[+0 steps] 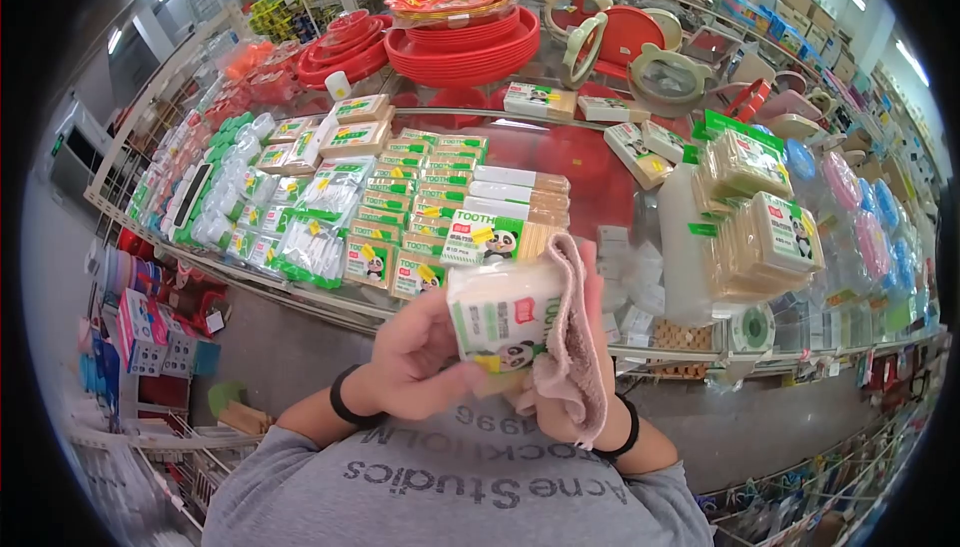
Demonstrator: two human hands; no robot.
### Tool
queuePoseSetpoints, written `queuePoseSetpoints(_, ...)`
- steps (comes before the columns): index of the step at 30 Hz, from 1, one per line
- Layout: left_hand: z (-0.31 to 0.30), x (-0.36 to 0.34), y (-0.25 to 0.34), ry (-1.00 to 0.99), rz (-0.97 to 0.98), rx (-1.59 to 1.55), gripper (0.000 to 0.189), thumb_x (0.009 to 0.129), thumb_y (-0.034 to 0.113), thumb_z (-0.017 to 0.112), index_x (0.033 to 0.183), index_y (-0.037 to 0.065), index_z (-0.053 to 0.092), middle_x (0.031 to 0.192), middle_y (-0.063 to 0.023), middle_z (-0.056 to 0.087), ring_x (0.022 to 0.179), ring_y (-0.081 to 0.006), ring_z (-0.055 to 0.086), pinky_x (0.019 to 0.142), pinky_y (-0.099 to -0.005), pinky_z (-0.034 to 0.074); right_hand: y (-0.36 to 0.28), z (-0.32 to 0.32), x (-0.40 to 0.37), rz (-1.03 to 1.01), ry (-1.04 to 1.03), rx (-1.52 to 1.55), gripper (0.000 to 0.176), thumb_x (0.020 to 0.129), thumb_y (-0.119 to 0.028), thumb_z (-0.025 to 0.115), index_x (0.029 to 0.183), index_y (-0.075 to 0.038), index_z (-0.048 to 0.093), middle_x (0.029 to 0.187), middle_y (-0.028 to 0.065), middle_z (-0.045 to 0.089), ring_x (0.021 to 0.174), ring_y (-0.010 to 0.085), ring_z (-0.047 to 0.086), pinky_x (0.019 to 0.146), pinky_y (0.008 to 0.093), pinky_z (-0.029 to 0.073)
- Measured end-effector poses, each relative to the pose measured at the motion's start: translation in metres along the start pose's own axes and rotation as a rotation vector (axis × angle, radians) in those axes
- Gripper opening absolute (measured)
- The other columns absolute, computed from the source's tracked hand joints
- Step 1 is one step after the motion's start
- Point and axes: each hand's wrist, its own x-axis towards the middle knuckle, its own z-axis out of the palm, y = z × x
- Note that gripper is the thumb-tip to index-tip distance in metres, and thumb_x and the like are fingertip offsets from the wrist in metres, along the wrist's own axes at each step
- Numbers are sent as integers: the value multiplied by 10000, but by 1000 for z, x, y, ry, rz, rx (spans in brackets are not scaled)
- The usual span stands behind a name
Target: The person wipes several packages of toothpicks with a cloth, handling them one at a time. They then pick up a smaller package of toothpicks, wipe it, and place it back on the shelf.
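Note:
My left hand grips a plastic-wrapped toothpick pack by its left side, thumb along the lower edge. The pack has a white label with a panda and a green stripe. In my right hand is a folded pinkish-brown cloth, pressed against the right end of the pack. The cloth hides much of that hand's fingers. Just beyond the held pack lie rows of similar toothpick packs, and one pack with a large panda label is partly covered by it.
Stacked red trays and framed mirrors stand at the back of the shelf. On the right sits a pile of larger toothpick bundles. Bagged white goods lie on the left. The shelf's front rail runs before me.

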Motion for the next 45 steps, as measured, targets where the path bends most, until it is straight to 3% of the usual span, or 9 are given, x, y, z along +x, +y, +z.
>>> queuePoseSetpoints(4, -1, 3, 7, 117, 94, 74, 698, 884, -96, 522, 1488, -68, 176, 1470, -172, 385, 1360, -241, 411, 1115, -387, 344, 3, 2, -3, -56, -138, -99, 819, 863, -49, 627, 1524, -3, 146, 1494, 330, 297, 1207, 432, 521, 998, 432, 453)
queuePoseSetpoints(12, 9, 5, 5, 301, -47, 105, 691, 925, -67, 475, 1514, -27, 115, 1474, -125, 372, 1360, -186, 379, 1127, -371, 292, 7, 7, -10, -70, -312, -194, 592, 809, -99, 689, 1289, 158, 456, 1378, 437, 365, 1253, 577, 437, 1020, 622, 408)
queuePoseSetpoints(13, 12, 3, 1, 290, -106, 70, 687, 946, -21, 497, 1521, 15, 124, 1475, -123, 385, 1350, -205, 409, 1120, -369, 326, 7, 11, -16, -502, -124, -379, 585, 801, -89, 697, 1277, 156, 460, 1385, 433, 358, 1232, 611, 431, 988, 680, 401)
queuePoseSetpoints(18, 12, 1, 6, 226, -286, -6, 764, 920, -31, 553, 1536, 45, 107, 1492, -77, 329, 1389, -175, 332, 1122, -393, 314, 9, 16, -18, -488, -36, -315, 574, 815, -87, 693, 1280, 148, 452, 1393, 423, 351, 1226, 611, 435, 1001, 670, 401)
queuePoseSetpoints(20, 11, -3, 11, 223, -281, -7, 837, 894, 36, 652, 1535, 45, 115, 1489, -74, 332, 1391, -177, 329, 1115, -398, 328, 7, 18, -21, -118, -223, -113, 582, 807, -87, 695, 1286, 141, 455, 1397, 409, 362, 1226, 588, 454, 1016, 666, 391)
queuePoseSetpoints(23, 2, -4, 14, 105, -304, 292, 926, 843, 112, 749, 1534, 49, 136, 1505, -87, 327, 1373, -183, 354, 1120, -400, 333, 10, 16, -8, -594, -172, -247, 570, 827, -136, 661, 1284, 141, 459, 1401, 384, 381, 1213, 581, 471, 1031, 668, 372)
queuePoseSetpoints(30, 1, -11, 19, -4, -511, -225, 848, 845, 169, 762, 1510, 40, 252, 1468, -84, 413, 1340, -186, 403, 1099, -381, 348, 8, 24, 11, -418, -64, -281, 732, 806, -201, 593, 1425, 97, 340, 1483, 339, 310, 1385, 519, 291, 1136, 657, 163)
queuePoseSetpoints(35, -1, -12, 14, 4, -411, -224, 805, 850, 326, 753, 1460, 2, 340, 1424, -96, 469, 1299, -182, 454, 1065, -369, 382, 5, 10, 18, -288, -18, -180, 745, 758, 48, 650, 1434, 105, 342, 1501, 342, 292, 1406, 518, 257, 1142, 555, 258)
queuePoseSetpoints(45, -22, -4, 17, 283, -298, -496, 821, 891, 439, 669, 1466, -11, 293, 1404, -135, 471, 1250, -217, 518, 1050, -372, 422, -1, -15, 4, -339, -444, -189, 578, 778, -195, 727, 1289, 11, 552, 1407, 241, 480, 1330, 449, 423, 1091, 512, 373)
